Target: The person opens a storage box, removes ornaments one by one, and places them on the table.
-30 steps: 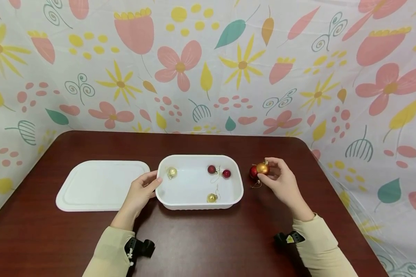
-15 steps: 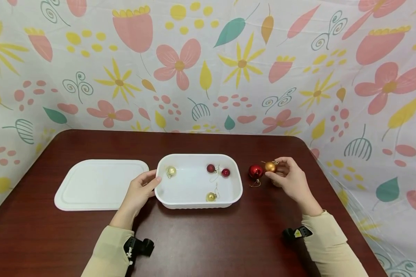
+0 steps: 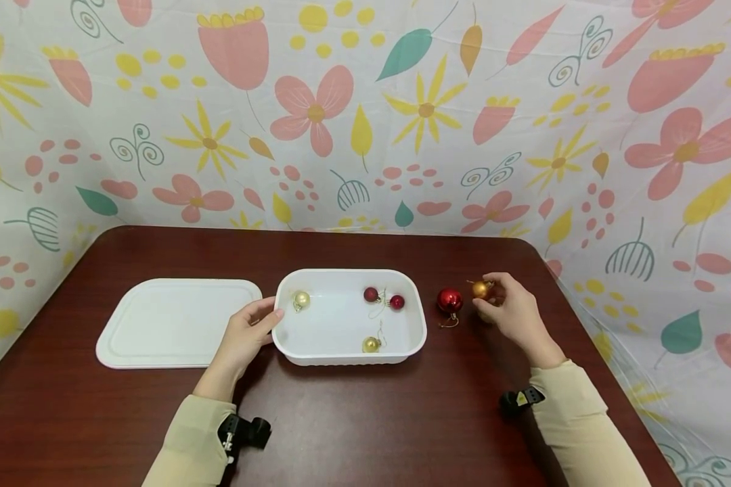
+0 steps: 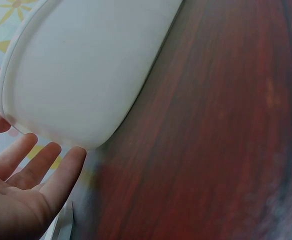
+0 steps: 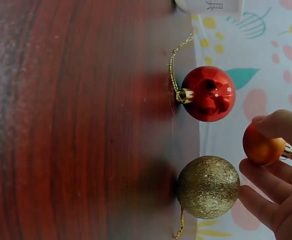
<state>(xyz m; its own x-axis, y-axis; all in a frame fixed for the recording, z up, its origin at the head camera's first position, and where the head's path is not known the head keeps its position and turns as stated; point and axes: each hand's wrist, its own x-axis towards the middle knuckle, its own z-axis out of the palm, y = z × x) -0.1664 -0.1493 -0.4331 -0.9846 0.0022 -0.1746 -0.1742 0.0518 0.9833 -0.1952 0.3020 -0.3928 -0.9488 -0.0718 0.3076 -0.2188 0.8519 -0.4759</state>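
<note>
My left hand point(image 3: 250, 333) holds the left end of a white plastic box point(image 3: 335, 325), its thumb over the rim. In the left wrist view its fingers point(image 4: 66, 172) lie against the outer wall. Inside the box are two small dark red Christmas baubles point(image 3: 371, 295) and two small gold ones point(image 3: 371, 345). My right hand point(image 3: 514, 314) pinches a small orange-gold bauble point(image 5: 262, 145) between thumb and fingers. Beside it on the table sits a shiny red bauble point(image 3: 449, 301) with a gold loop. A glittery gold bauble point(image 5: 209, 187) touches the fingertips in the right wrist view; the hand hides it from the head camera.
Left of the box lies a flat white lid point(image 3: 176, 325) on the dark wooden table point(image 3: 365, 426). A flower-patterned cloth point(image 3: 365, 122) hangs behind the table and round its sides.
My right hand has moved right with the orange-gold bauble, away from the red bauble, and has dropped slightly lower. My left hand has stayed on the box.
</note>
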